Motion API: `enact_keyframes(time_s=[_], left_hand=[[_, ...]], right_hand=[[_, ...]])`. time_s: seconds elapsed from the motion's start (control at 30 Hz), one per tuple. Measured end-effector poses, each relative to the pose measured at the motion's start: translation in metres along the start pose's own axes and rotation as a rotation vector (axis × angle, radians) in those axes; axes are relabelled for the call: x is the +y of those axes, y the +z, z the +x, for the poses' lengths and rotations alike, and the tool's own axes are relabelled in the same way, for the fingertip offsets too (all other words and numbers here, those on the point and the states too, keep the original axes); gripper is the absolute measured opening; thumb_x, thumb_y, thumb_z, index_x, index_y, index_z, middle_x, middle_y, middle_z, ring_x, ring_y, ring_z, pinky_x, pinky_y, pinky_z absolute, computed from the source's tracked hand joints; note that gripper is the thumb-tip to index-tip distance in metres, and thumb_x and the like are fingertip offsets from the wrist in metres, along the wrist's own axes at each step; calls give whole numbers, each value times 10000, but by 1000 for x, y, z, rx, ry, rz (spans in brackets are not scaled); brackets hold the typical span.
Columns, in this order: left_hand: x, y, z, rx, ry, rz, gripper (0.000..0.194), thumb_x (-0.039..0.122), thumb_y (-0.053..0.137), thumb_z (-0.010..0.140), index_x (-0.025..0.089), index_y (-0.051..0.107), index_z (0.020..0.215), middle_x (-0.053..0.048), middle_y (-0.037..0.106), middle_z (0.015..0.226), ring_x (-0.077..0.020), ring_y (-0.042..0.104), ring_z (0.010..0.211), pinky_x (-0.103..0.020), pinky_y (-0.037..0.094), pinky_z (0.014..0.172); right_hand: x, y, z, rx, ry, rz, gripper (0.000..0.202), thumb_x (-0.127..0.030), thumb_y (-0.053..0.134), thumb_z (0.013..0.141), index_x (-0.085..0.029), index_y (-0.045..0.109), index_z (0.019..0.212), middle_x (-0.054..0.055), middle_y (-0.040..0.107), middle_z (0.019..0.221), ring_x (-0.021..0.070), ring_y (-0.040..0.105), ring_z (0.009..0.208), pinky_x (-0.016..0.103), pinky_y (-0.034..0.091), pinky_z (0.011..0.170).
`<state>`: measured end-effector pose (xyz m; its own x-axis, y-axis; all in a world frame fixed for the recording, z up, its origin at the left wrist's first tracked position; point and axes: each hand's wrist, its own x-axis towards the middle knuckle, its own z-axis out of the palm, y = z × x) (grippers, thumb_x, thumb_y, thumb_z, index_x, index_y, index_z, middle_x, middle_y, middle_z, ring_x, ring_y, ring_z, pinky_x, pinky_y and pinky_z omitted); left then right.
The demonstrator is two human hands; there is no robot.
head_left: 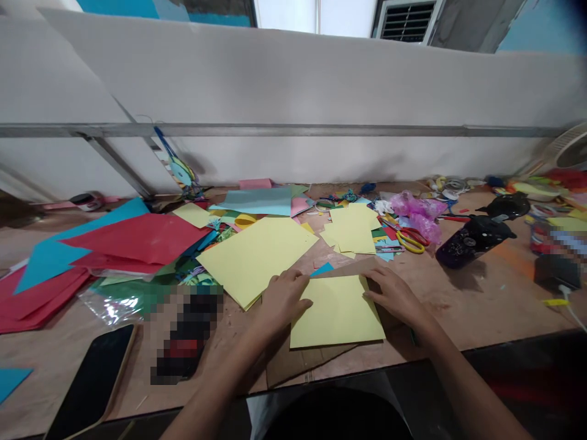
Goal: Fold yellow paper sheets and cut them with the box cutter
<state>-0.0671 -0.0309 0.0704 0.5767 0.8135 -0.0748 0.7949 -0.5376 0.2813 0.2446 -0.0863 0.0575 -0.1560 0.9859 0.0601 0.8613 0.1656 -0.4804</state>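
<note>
A pale yellow paper [337,315] lies in front of me, its lower edge looking layered, on top of a piece of brown cardboard [293,365]. My left hand [287,298] grips its upper left edge, with the thumb resting on the paper's face. At the upper right corner my right hand [393,294] has the paper between thumb and fingers. Fingertips of both hands are partly hidden. Larger yellow sheets [261,253] lie just beyond my left hand. Smaller cut yellow pieces [352,227] are stacked farther back.
Red sheets [137,238], blue paper [50,250] and a phone [94,376] lie on the left. Yellow-handled scissors [410,243], a pink plastic bag [417,211] and a dark bottle [472,241] are on the right. Paper scraps line the wall.
</note>
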Motion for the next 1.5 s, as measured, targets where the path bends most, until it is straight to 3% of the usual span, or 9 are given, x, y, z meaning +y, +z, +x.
enact_keyframes(time_s=[0.13, 0.47, 0.63, 0.83, 1.03, 1.23, 1.5], left_hand=[[2, -4, 0, -28, -16, -2, 302, 290, 700, 901, 246, 677, 1199, -93, 659, 1348, -308, 596, 1265, -434, 444, 999], [-1, 1, 2, 3, 14, 19, 308, 284, 725, 894, 229, 691, 1195, -101, 662, 1272, -318, 593, 1212, -450, 447, 975], [-3, 5, 3, 28, 19, 25, 334, 279, 750, 871, 235, 691, 1197, -104, 661, 1253, -327, 590, 1210, -453, 452, 971], [-3, 7, 0, 67, 16, -3, 375, 248, 737, 875, 234, 672, 1244, -98, 657, 1277, -313, 586, 1229, -468, 433, 1012], [0, 5, -1, 48, 6, 7, 366, 237, 720, 887, 239, 677, 1250, -95, 657, 1281, -312, 588, 1219, -474, 429, 1023], [0, 4, 0, 37, -4, 3, 365, 253, 729, 878, 241, 688, 1241, -104, 648, 1290, -320, 580, 1231, -468, 426, 1034], [-3, 5, 3, 16, 4, 6, 670, 268, 721, 871, 271, 518, 1509, -107, 645, 1303, -329, 559, 1253, -479, 410, 1054]], right_hand=[[1, -1, 5, -38, -15, -32, 329, -141, 740, 822, -188, 683, 1142, 108, 662, 1167, 304, 583, 1140, 414, 461, 943], [3, -1, 14, 17, -28, 39, 215, -94, 715, 773, -217, 593, 901, 28, 620, 977, 220, 563, 918, 315, 421, 755], [5, 7, 16, 75, -27, 54, 182, -93, 656, 787, -217, 589, 902, 28, 605, 954, 204, 562, 877, 308, 421, 728], [9, 14, 11, 87, 7, 81, 305, -99, 639, 818, -234, 651, 1091, 14, 661, 934, 191, 622, 825, 291, 450, 688], [7, 5, 9, 70, 12, 55, 155, -102, 687, 793, -222, 653, 886, 23, 654, 928, 205, 607, 864, 302, 444, 716], [10, 3, 12, 36, 29, 52, 157, -104, 701, 787, -220, 645, 876, 20, 660, 917, 200, 617, 843, 297, 438, 705], [2, 4, 15, 22, -17, 70, 150, -76, 630, 777, -215, 602, 825, 21, 650, 858, 198, 585, 821, 292, 401, 681]])
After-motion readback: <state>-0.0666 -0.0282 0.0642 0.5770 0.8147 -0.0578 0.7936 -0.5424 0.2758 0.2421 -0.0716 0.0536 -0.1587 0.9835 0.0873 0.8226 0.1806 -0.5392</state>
